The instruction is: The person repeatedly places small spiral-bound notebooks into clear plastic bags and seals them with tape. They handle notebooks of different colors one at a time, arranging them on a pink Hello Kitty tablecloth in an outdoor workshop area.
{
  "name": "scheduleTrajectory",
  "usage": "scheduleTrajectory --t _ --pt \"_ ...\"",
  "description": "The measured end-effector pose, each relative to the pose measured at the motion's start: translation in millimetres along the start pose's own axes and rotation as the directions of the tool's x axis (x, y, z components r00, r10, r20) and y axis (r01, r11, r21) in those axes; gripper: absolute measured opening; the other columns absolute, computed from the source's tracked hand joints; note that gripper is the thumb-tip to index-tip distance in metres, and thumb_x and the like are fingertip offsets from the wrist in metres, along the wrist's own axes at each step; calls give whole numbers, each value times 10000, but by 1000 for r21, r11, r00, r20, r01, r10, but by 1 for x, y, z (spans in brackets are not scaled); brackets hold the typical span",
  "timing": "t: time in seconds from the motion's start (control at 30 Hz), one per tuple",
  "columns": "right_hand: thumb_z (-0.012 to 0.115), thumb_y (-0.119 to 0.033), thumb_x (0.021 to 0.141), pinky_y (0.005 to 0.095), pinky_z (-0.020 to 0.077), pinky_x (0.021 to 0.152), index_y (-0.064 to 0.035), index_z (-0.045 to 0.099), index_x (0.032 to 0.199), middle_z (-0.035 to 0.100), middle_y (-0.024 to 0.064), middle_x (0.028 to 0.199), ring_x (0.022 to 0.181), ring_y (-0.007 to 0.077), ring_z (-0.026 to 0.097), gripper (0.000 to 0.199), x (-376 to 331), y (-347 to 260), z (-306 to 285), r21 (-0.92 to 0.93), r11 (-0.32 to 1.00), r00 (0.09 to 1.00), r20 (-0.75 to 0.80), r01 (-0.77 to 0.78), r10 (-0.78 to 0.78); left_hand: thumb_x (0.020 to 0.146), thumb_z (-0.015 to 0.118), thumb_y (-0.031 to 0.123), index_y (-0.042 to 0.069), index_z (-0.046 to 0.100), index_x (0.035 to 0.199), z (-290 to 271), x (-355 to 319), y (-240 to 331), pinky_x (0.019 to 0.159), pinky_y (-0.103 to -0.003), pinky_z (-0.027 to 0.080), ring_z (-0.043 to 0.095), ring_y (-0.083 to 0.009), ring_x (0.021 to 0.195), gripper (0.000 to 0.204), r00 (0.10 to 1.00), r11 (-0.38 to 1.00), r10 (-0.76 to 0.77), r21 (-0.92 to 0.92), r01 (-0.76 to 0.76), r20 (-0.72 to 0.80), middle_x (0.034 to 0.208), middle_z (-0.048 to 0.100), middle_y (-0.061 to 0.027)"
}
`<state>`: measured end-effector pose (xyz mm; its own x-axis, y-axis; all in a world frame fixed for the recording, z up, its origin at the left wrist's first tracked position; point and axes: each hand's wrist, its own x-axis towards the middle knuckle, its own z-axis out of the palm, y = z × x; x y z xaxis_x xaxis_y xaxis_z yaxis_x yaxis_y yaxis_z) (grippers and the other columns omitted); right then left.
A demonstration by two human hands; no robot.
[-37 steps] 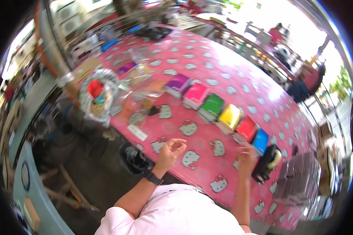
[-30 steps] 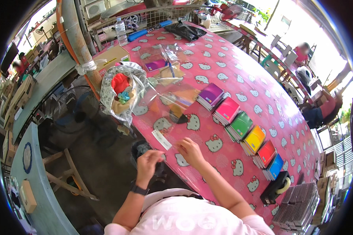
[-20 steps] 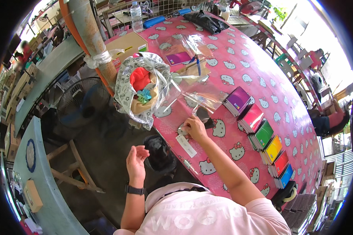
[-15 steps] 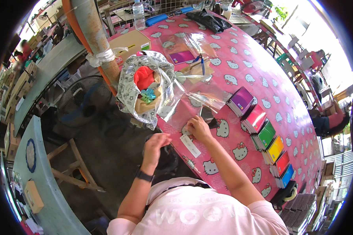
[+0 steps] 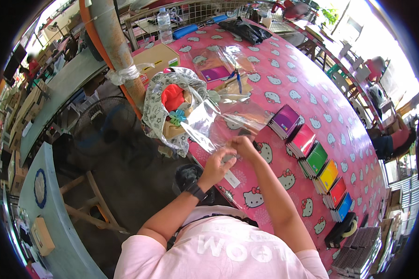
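My left hand (image 5: 217,166) and my right hand (image 5: 244,148) meet over the near edge of the table, fingers bent close together. Both pinch the near edge of a clear plastic bag (image 5: 249,115), which spreads shiny and crumpled beyond them. A white paper strip (image 5: 232,179) with print lies just below my hands, partly covered by the left one. Close to my right fingers is a small dark object (image 5: 246,133), mostly hidden under the plastic. To the left stands an open patterned cloth bag (image 5: 152,110) holding a red bundle (image 5: 172,96) and a teal flower-shaped piece (image 5: 177,117).
Stacked notebooks in several colours, with purple (image 5: 285,118) and green (image 5: 315,159) among them, line the right side. Blue-handled pliers (image 5: 239,79) lie farther back near a purple notebook (image 5: 215,73). A tape dispenser (image 5: 342,231) sits at the near right, a rusty post (image 5: 121,51) at left.
My left hand has moved right and forward to join my right hand. The right hand has shifted slightly right. The plastic's near edge is now raised at my fingers.
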<state>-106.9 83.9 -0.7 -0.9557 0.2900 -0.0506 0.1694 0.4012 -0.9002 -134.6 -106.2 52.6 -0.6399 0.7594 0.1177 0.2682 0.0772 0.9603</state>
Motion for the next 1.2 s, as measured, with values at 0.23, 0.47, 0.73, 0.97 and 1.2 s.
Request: scheduleTrajectory --t 0.23,0.47,0.73,0.97,1.2 --pt "572 -168 911 335 518 740 -64 578 944 645 79 935 844 182 616 109 -64 -36 -104 826 425 887 -451 371 102 815 625 328 134 431 1331 -5 34 -51 1043 -556 236 296 -353 1311 584 998 699 38 712 -68 58 1405 357 -164" --pt "633 -130 834 332 388 828 -81 654 878 649 8 840 796 136 538 70 -248 -73 -159 56 998 963 -268 18 -2 755 648 188 53 451 1274 50 19 6 1061 -509 248 308 -376 1298 572 907 768 421 538 -346 -18 1384 373 -177" --pt "642 -25 700 560 222 1004 -199 703 837 651 -60 889 1060 166 497 229 -401 -10 -178 -651 544 836 -290 -529 467 746 485 -8 57 513 1211 126 8 80 1040 -443 282 376 -329 1255 471 680 626 728 322 -710 85 1317 451 -136" --pt "660 -70 671 539 170 1049 -152 653 856 626 -1 1065 1155 186 488 203 -425 27 -158 -683 502 775 -631 -531 -39 816 604 219 142 522 1249 228 -61 53 1027 -647 206 306 -318 1315 448 725 577 155 534 -618 671 1384 408 -79" --pt "594 -251 834 609 115 1048 -158 579 1182 545 48 1261 1253 257 412 361 -399 28 -71 -578 670 724 -684 -466 -87 814 601 254 116 497 1271 212 -32 25 1056 -614 194 283 -335 1331 488 888 461 268 760 -459 374 1407 378 -112"
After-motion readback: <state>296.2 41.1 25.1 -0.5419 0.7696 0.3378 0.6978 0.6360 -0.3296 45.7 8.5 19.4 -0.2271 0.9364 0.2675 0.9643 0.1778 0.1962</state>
